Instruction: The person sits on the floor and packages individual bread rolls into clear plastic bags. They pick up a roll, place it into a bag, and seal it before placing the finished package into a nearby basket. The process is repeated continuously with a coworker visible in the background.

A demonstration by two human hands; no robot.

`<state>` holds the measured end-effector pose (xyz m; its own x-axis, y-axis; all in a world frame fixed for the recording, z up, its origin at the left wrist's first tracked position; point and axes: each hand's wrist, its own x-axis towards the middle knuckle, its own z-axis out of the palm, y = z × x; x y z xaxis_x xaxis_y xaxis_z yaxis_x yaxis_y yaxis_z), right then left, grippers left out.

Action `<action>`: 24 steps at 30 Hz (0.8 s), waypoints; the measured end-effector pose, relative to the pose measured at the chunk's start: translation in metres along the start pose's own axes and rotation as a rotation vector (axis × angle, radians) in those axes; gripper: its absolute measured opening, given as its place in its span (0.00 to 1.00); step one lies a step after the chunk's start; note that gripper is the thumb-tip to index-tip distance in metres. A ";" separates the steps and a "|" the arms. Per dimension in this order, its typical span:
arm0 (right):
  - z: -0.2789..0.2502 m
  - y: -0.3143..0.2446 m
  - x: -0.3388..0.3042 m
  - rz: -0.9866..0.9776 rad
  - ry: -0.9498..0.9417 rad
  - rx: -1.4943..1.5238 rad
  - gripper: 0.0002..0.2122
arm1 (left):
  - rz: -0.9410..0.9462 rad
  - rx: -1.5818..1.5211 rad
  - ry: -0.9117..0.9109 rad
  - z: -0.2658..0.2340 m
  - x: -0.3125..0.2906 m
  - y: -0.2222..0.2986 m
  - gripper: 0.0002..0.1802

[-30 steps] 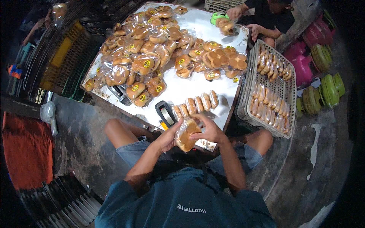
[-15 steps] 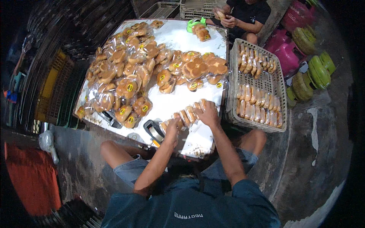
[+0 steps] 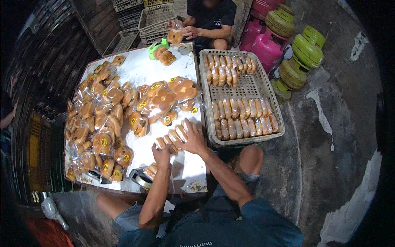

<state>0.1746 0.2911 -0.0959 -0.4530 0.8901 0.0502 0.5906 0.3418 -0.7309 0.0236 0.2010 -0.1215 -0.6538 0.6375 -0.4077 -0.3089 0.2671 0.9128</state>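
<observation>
A short row of plastic-wrapped buns [image 3: 170,137], standing on edge, is pressed together between my two hands over the white tabletop [image 3: 138,152]. My left hand [image 3: 162,155] closes on the row's left end, its thumb and fingers partly hidden. My right hand [image 3: 191,139] grips the right end with fingers spread along it. Beside my left wrist lies another wrapped bun pack [image 3: 152,169], next to a dark tape dispenser [image 3: 140,178]. To the right stands a pale plastic crate [image 3: 247,143], with rows of upright wrapped buns at its near and far ends.
A large heap of bagged round buns [image 3: 103,107] covers the table's left side. Flatter packs [image 3: 162,99] lie farther in. At the far edge are a green tape dispenser [image 3: 153,49] and a co-worker's hands [image 3: 190,32] holding a bun pack. Gas cylinders [image 3: 302,53] stand beyond the crate.
My view has swung toward the right. Both hands still hold the row of buns, which has lifted away from the near pack and shifted toward the crate. The co-worker's bun pack is lower.
</observation>
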 end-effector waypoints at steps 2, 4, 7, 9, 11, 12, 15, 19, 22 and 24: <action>-0.054 -0.036 0.016 -0.112 0.156 0.095 0.58 | 0.240 -0.044 -0.073 0.021 0.003 0.036 0.40; -0.112 -0.049 0.038 -0.308 0.462 0.005 0.58 | 0.484 -0.079 -0.214 0.072 -0.015 0.099 0.38; -0.176 -0.025 0.076 -0.341 0.740 -0.048 0.57 | 0.624 -0.011 -0.306 0.159 -0.003 0.144 0.47; -0.212 -0.001 0.090 -0.227 0.796 -0.017 0.56 | 0.699 0.063 -0.372 0.219 0.011 0.157 0.48; -0.232 0.037 0.106 -0.161 0.857 -0.105 0.55 | 0.714 0.166 -0.400 0.261 0.014 0.160 0.48; -0.237 0.051 0.112 -0.109 0.841 -0.112 0.54 | 0.725 0.244 -0.385 0.278 0.019 0.155 0.47; -0.230 0.118 0.129 0.080 0.651 -0.155 0.53 | 0.591 0.377 -0.481 0.299 0.039 0.126 0.42; -0.210 0.207 0.144 0.291 0.201 -0.173 0.50 | 0.696 0.636 -0.628 0.286 0.049 0.088 0.33; -0.200 0.203 0.148 0.384 0.216 -0.210 0.43 | 0.656 0.616 -0.566 0.249 0.030 0.092 0.36; -0.199 0.217 0.154 0.372 0.341 -0.360 0.38 | 0.740 0.545 -0.557 0.231 0.031 0.092 0.33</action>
<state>0.3660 0.5627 -0.1115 0.0303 0.9951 0.0942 0.8831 0.0175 -0.4688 0.1342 0.4124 -0.0450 -0.1027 0.9759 0.1925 0.4740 -0.1221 0.8720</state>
